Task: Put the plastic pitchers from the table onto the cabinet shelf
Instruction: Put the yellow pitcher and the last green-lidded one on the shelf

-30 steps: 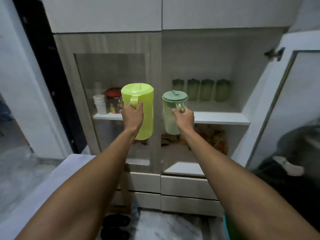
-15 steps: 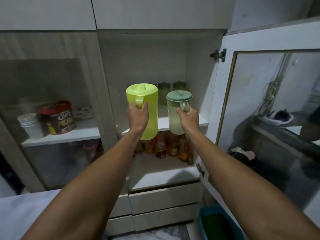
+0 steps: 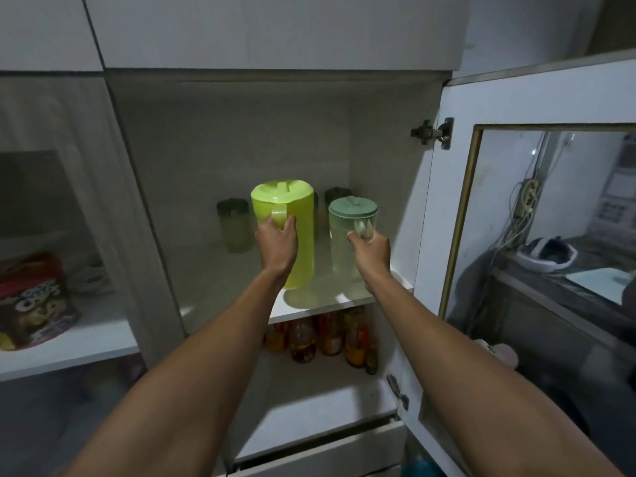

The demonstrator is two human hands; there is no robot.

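My left hand (image 3: 277, 244) grips the handle of a lime-green lidded pitcher (image 3: 296, 232), which is upright over the white cabinet shelf (image 3: 330, 299), its base at or just above the shelf surface. My right hand (image 3: 370, 251) grips the handle of a clear pitcher with a pale green lid (image 3: 347, 235), also upright above the shelf near its front right. Both arms reach into the open cabinet compartment.
Dark-lidded clear pitchers (image 3: 234, 228) stand at the back of the same shelf. Several bottles (image 3: 327, 335) fill the shelf below. The glass cabinet door (image 3: 537, 235) hangs open at the right. A cereal tin (image 3: 34, 301) sits behind glass at the left.
I have stepped closer and both hands have pushed the two pitchers forward into the compartment and lowered them down to the shelf.
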